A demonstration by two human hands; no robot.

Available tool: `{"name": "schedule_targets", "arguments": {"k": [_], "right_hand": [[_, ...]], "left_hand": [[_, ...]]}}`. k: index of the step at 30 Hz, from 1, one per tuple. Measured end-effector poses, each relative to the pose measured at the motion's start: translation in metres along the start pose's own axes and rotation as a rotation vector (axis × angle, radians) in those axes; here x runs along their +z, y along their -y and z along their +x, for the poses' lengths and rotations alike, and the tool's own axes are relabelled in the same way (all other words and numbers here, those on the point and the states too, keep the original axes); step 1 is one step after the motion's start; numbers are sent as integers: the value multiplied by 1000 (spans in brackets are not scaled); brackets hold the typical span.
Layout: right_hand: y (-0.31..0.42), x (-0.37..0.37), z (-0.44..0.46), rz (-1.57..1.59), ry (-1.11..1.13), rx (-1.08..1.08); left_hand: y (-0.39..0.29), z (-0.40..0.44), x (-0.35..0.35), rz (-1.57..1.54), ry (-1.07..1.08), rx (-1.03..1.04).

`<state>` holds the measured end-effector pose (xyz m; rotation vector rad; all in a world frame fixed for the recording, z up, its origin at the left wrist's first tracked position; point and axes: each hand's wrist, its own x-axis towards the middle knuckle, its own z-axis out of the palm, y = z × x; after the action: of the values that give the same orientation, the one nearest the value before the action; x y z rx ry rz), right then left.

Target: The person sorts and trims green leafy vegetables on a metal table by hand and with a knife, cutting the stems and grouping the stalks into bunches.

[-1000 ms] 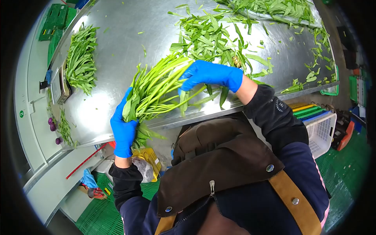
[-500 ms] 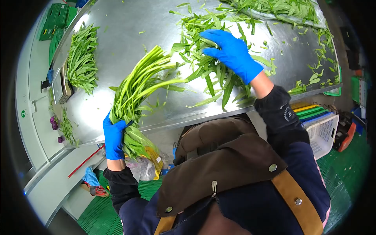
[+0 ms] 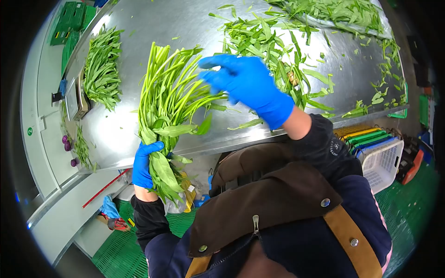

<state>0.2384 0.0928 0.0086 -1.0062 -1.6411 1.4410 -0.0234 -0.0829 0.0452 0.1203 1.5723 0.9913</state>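
Observation:
My left hand [image 3: 144, 166], in a blue glove, is wrapped round the leafy lower part of a bunch of water spinach [image 3: 162, 104]. The bunch stands over the table's near edge, its pale cut stems pointing away from me and fanning out at the top. My right hand [image 3: 252, 88], also gloved in blue, hovers by the stem ends on the right with its fingers stretched out and slightly blurred. I see nothing in it, though its palm side is hidden. Behind it lies a loose heap of green leaves and stems [image 3: 264, 39].
The metal table [image 3: 185, 25] carries a neat bundle of greens [image 3: 103, 65] beside a scale [image 3: 74, 102] on the left. More greens [image 3: 338, 16] lie on plastic at the far right. Loose scraps litter the right side. Below stands a white crate [image 3: 382, 162].
My right hand has left the leaf heap and moved left to the bunch's stems. My left hand has shifted slightly right, and the bunch is now more upright with its stems spread.

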Motion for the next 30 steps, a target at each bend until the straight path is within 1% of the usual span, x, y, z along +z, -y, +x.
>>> {"name": "schedule_targets", "arguments": {"k": [1, 2, 3, 5, 6, 8, 9, 10, 11, 12, 14, 15, 16, 18, 19, 20, 22, 23, 25, 27, 29, 30], "right_hand": [[9, 10, 1, -43, 86, 63], [18, 19, 2, -91, 174, 121], [19, 28, 9, -91, 167, 124], [11, 39, 27, -124, 441, 382], [-2, 37, 30, -126, 433, 383], [-31, 28, 32, 639, 453, 403], [-36, 17, 33, 809, 282, 552], [-49, -6, 45, 1125, 174, 630], [-81, -29, 52, 1395, 81, 476], [-87, -50, 56, 1398, -49, 418], [-77, -59, 54, 643, -92, 294], [-49, -48, 48, 283, -99, 226], [-48, -38, 45, 306, 47, 175], [-22, -19, 43, -60, 200, 64], [-15, -20, 44, -200, 340, -7], [-28, -21, 48, -198, 334, -2], [-70, -30, 76, 282, 195, -196], [-79, -49, 85, 255, 35, -70], [-70, -74, 81, 208, -259, 125], [-55, -82, 48, -10, 91, 134], [-11, -57, 1, 100, 516, 364], [3, -33, -18, 80, 576, 459]], "left_hand": [[1, 0, 5, -11, -9, -28], [2, 0, 12, -6, 23, 8], [3, 2, 17, 9, 48, 27], [5, 2, 23, 76, 34, 5], [7, 3, 24, 94, 26, 25], [11, 3, 19, 83, 42, 26], [13, 3, 16, 69, 50, 27], [11, -1, 17, 48, 71, 10], [13, -2, 15, 42, 68, 10], [14, -3, 11, 27, 74, -3], [15, -5, 11, 7, 102, -12], [15, -4, 13, 7, 108, -10], [16, -3, 15, 9, 112, -14], [14, -6, 18, 23, 113, -30], [13, -7, 20, 29, 118, -32], [13, -9, 21, 28, 126, -22], [13, -10, 19, 30, 135, -20], [14, -11, 15, 33, 131, -28], [19, -12, 5, 3, 128, -6], [25, -11, -9, -40, 61, -44], [29, -12, -9, -60, 28, -8], [32, -8, -13, -71, -11, -1]]}}
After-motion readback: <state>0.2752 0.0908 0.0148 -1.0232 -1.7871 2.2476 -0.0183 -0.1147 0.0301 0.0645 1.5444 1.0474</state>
